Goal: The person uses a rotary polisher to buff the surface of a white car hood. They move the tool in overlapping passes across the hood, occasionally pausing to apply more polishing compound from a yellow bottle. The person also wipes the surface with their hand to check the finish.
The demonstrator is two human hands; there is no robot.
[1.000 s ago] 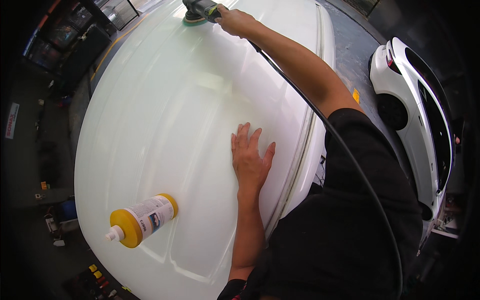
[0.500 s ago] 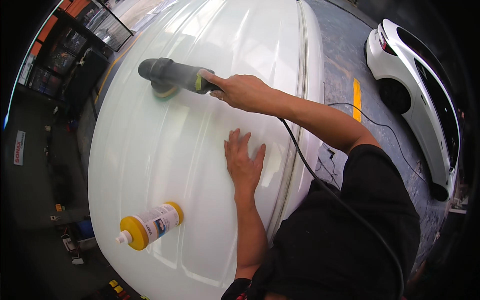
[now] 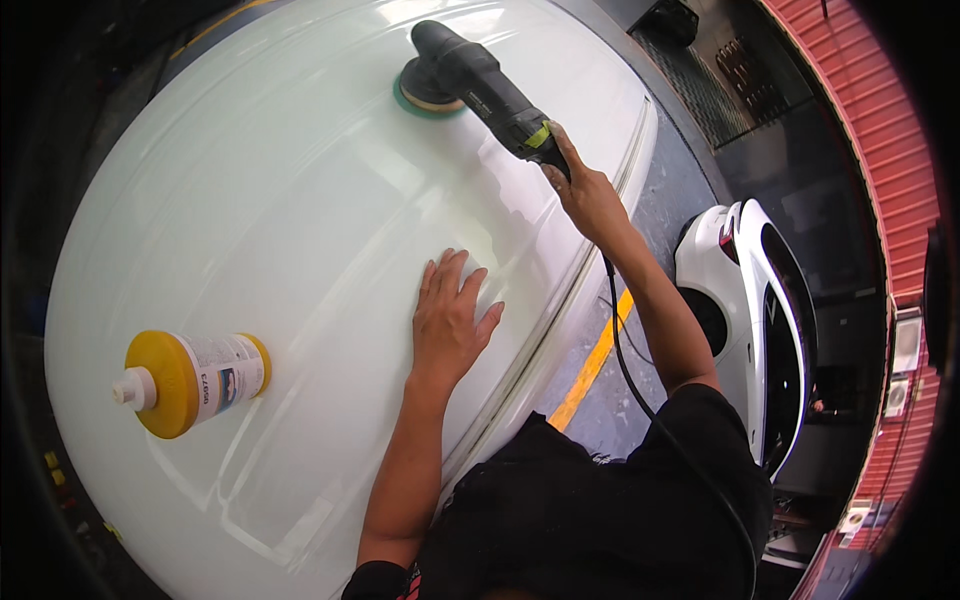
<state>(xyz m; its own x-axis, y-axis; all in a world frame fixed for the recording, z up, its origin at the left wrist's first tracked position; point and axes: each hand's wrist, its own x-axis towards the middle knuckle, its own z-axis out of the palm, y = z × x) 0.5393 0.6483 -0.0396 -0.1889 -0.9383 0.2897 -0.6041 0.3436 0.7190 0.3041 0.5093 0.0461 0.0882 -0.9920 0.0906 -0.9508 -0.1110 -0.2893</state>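
Observation:
My right hand point(image 3: 590, 200) grips the rear handle of a black polisher point(image 3: 490, 95), reaching out to the far part of a white vehicle roof point(image 3: 300, 240). The polisher's round pad point(image 3: 428, 92), with a green edge, rests on the glossy panel. Nearer to me, my left hand point(image 3: 447, 320) lies flat on the roof with its fingers stretched out, holding nothing. To its left a yellow bottle point(image 3: 200, 382) with a white nozzle and a printed label lies on its side on the panel.
The polisher's black cable point(image 3: 640, 385) runs past my right arm and over my dark shirt. A seam rail point(image 3: 545, 350) follows the roof's right side. Beyond it, a white car point(image 3: 745, 290) is parked on the grey floor beside a yellow line point(image 3: 592, 365).
My head view has turned to the right. My right hand has pushed the polisher farther away and rightward over the roof. My left hand still rests flat on the panel.

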